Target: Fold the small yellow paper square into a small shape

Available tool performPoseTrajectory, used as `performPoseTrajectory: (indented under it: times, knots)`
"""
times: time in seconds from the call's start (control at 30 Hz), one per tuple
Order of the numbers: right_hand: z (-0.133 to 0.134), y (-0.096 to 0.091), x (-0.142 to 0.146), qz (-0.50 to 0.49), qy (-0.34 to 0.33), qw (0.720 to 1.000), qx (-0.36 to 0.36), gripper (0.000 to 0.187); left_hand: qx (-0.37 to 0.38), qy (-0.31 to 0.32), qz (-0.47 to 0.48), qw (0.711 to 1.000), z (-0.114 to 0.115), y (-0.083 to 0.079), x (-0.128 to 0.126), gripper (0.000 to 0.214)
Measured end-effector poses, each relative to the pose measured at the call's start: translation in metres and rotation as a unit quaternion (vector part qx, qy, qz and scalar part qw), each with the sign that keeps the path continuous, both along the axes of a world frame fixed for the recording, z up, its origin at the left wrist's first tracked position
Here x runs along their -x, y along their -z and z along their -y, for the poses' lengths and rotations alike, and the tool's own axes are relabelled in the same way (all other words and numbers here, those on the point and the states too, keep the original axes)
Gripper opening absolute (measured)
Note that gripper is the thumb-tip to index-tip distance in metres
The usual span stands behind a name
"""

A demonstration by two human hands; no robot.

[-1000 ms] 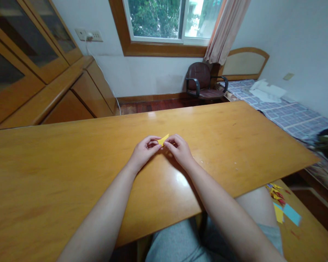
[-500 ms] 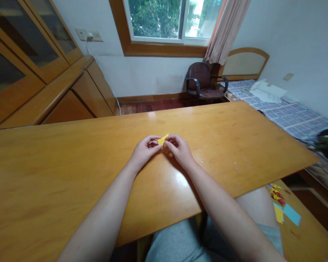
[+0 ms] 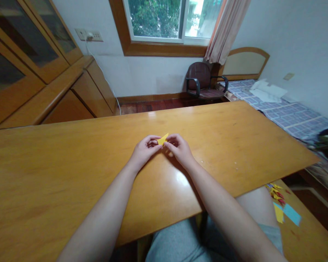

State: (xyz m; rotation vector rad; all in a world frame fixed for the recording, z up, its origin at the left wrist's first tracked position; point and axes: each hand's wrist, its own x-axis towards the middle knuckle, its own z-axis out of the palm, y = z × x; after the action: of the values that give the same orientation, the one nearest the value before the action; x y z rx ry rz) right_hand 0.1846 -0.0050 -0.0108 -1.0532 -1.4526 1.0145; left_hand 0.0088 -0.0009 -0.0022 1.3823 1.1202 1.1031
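Observation:
A small piece of folded yellow paper (image 3: 163, 139) is held between my two hands, just above the wooden table (image 3: 71, 163). One pointed tip of it sticks up toward the upper right. My left hand (image 3: 145, 150) pinches its left side between thumb and fingers. From the other side, my right hand (image 3: 179, 148) grips its right edge with thumb and index finger. The fingertips hide part of the paper, so its full shape cannot be made out.
On a lower wooden surface at the right lie several small yellow and red folded papers (image 3: 276, 193), a yellow sheet (image 3: 278, 213) and a light blue sheet (image 3: 292, 214). Tiny white scraps (image 3: 236, 165) dot the table. Beyond it are an armchair (image 3: 200, 82) and a bed (image 3: 292, 112).
Almost nothing differs. The right fingers have shifted very slightly at the paper's edge, and both hands stay in the same place.

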Motion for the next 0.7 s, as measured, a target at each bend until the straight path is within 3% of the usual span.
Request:
performPoseTrajectory:
  times: [0.7]
  knots:
    - [-0.0024, 0.0005, -0.0016, 0.076, 0.008, 0.996, -0.049, 0.011, 0.015, 0.016, 0.031, 0.999, 0.0007, 0.0001, 0.0000, 0.040]
